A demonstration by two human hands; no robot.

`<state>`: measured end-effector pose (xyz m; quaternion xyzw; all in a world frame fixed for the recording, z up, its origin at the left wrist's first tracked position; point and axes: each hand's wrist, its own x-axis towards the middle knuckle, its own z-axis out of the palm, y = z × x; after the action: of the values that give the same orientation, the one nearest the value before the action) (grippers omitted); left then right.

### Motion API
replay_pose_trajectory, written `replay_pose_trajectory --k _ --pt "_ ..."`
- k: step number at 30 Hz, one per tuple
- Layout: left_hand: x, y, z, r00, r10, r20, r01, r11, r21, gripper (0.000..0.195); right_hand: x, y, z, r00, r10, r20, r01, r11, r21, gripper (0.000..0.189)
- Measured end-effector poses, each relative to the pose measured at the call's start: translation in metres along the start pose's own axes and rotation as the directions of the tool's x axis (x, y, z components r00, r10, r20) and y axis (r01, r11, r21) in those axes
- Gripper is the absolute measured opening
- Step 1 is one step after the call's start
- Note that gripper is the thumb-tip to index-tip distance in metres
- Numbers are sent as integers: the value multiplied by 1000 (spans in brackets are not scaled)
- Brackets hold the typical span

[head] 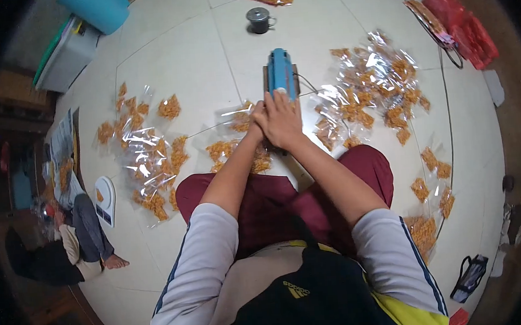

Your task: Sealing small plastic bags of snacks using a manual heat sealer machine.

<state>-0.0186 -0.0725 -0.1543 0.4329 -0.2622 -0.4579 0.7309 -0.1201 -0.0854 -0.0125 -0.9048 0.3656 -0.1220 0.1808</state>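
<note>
A blue impulse sealer (280, 73) stands on the tiled floor in front of my crossed legs. My right hand (283, 120) lies over the near end of its arm, fingers stretched forward along it. Against its left side rests my left hand (259, 118), thumb and fingers partly hidden where the two hands meet. Just left of the sealer are clear plastic bags of orange-brown fried snack (220, 151), one partly under my left forearm. What lies beneath my hands is hidden.
Snack bags are heaped at left (147, 163) and right (373, 84). A lidded mug (258, 20) stands beyond the sealer. A power cord (447, 104) runs along the right. Another person (67, 244) sits at far left near a white scale (105, 200). Red plastic bags (461, 26) lie at upper right.
</note>
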Motion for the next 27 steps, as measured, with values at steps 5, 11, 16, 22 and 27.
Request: replay_pose_trajectory --k 5,11,16,22,27 --pt "-16 46 -3 975 -146 -170 223 696 682 24 -7 28 26 991 -39 -131 37 999 -12 58" --pt "-43 80 -49 688 478 -547 556 138 820 32 -10 20 29 968 -149 -200 134 987 -89 51" --pt "-39 90 -39 737 88 -670 664 86 743 31 -10 23 32 965 -164 -205 151 986 -75 49" --pt "-32 101 -38 928 273 -255 200 214 956 20 -10 20 32 955 -182 -236 148 977 -157 45" --pt "-31 129 -18 934 -15 -356 297 586 754 16 -10 21 38 966 -143 -215 101 975 -198 49"
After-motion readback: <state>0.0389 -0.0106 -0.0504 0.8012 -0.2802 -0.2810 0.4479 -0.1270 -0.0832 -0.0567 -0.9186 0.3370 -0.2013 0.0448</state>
